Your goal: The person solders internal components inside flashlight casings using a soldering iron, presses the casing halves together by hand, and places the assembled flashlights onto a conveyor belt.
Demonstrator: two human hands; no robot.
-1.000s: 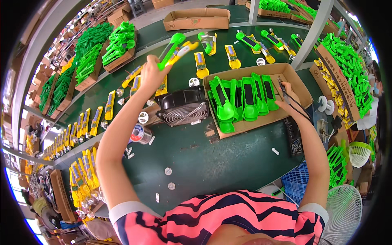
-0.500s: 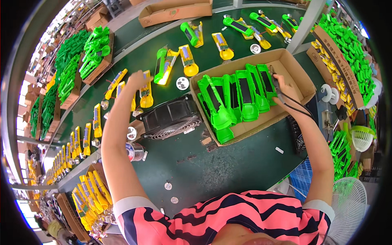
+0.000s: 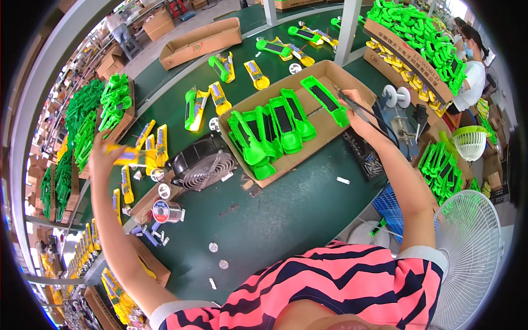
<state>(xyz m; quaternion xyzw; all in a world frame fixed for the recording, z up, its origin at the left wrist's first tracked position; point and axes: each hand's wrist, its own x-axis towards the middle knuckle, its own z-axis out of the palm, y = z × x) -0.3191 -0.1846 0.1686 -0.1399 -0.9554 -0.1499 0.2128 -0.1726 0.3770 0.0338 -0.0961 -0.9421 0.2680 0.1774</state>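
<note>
My left hand [image 3: 100,157], blurred by motion, grips a yellow lamp shell [image 3: 130,156] above the left side of the bench, near other yellow shells [image 3: 161,144]. My right hand [image 3: 360,113] is closed around a soldering iron [image 3: 352,100] with a dark cord. Its fingers also pinch the rounded end of a green lamp shell [image 3: 324,99] with a dark panel, which lies slanted over the right part of the cardboard box [image 3: 300,163]. Several more green shells [image 3: 284,125] stand in a row at the box's left.
A black fan [image 3: 199,163] stands left of the box, with a solder spool [image 3: 166,211] below it. Yellow and green shell pairs [image 3: 196,109] line the far bench. A metal post [image 3: 347,33] rises behind the box. A white fan [image 3: 467,245] stands at the right.
My left hand has lifted a yellow shell off the bench and moved left with it. My right hand has drawn a green shell away from the row. The whole view has shifted.
</note>
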